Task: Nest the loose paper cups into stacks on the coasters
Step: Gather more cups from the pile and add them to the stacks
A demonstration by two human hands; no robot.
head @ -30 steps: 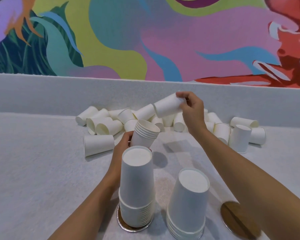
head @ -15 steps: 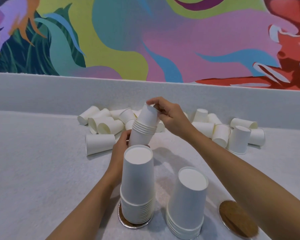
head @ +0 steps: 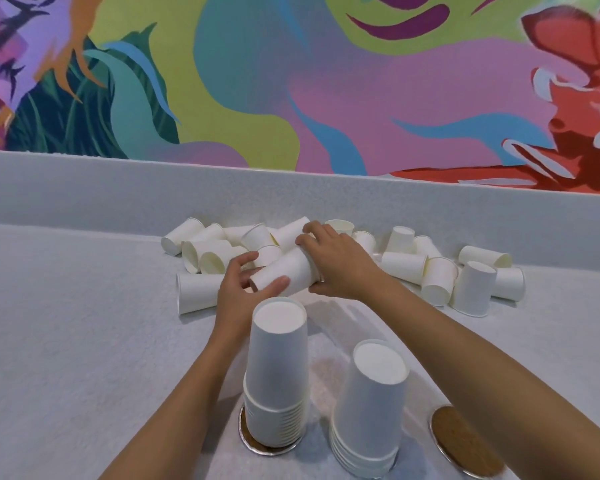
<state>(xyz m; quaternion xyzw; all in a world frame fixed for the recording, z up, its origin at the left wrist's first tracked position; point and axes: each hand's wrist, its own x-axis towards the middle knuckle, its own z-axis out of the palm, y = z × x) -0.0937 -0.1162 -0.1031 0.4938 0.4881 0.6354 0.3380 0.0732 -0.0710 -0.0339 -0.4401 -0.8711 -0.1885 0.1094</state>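
Between my two hands lies a short nested stack of white paper cups, tipped on its side. My left hand grips its closed end, thumb in front. My right hand wraps round its rim end. Behind them many loose cups lie scattered along the back ledge. In front, an upside-down stack stands on a round cork coaster. A second inverted stack stands to its right, hiding whatever is beneath it. A bare coaster lies at the lower right.
The white textured counter stretches out to the left. A low white ledge closes off the back, with a colourful mural above it. A cup lies on its side just left of my left hand.
My right hand has pushed the cup it carried into the stack in my left hand. The stack has tipped from upright to lying sideways, and both hands now hold it.
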